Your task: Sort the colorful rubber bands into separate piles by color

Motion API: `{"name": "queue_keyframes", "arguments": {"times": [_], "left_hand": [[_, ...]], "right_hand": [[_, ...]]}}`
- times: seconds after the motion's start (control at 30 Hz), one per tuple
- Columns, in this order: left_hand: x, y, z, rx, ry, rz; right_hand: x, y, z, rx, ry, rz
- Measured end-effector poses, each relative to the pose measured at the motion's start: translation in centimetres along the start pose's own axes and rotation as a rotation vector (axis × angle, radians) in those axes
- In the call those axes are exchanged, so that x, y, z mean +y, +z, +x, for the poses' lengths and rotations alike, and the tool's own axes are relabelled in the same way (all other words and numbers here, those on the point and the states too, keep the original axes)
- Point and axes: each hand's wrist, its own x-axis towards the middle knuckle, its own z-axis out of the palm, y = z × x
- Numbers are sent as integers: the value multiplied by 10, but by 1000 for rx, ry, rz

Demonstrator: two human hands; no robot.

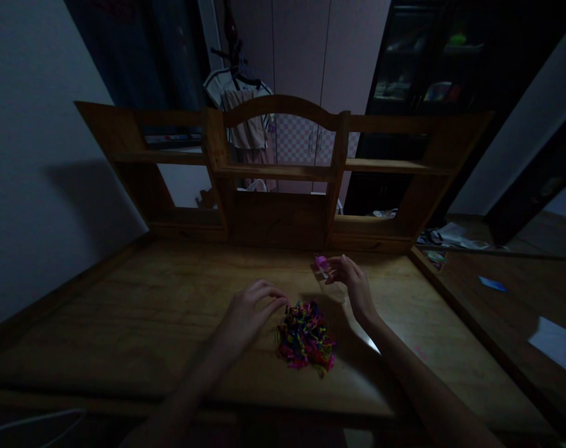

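A loose pile of multicoloured stringy bands (306, 336) lies on the wooden desk (171, 311); in the dim light their exact kind is unclear. My left hand (252, 311) is at the pile's upper left edge, thumb and forefinger brought together. Whatever may be between those fingertips is too small to make out. Beyond the pile, my right hand (352, 283) has its fingers curled at a small pink-and-white object (321, 264), which they appear to grip. A faint see-through shape shows below that hand, too dim to name.
A wooden shelf unit (276, 171) with open compartments stands along the desk's back edge. The wall (45, 174) borders the left side. To the right, a lower brown surface bears a blue card (492, 284) and white paper (557, 345). Clothes (245, 118) hang behind.
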Motion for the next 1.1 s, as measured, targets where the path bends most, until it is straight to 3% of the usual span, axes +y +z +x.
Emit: {"name": "queue_keyframes", "arguments": {"times": [0.13, 0.37, 0.47, 0.57, 0.63, 0.87, 1.0, 1.1], "left_hand": [[-39, -34, 18, -4, -69, 27], [-138, -75, 57, 32, -336, 63], [-157, -87, 60, 83, -365, 107], [-156, -87, 56, 150, -338, 149], [-144, -75, 49, 155, -265, 167], [-77, 7, 4, -182, -28, 83], [-56, 27, -2, -204, 73, 174], [-60, 29, 1, -177, 94, 229]], "right_hand": [[-6, 3, -4, 6, -55, -100], [-20, 13, -15, -73, -177, -338], [-23, 13, -16, -90, -191, -380], [-24, 13, -16, -92, -195, -397], [-24, 13, -17, -89, -199, -415], [-17, 13, -18, -111, -210, -459], [-17, 11, -17, -116, -211, -470], [-17, 11, -17, -119, -221, -483]]}}
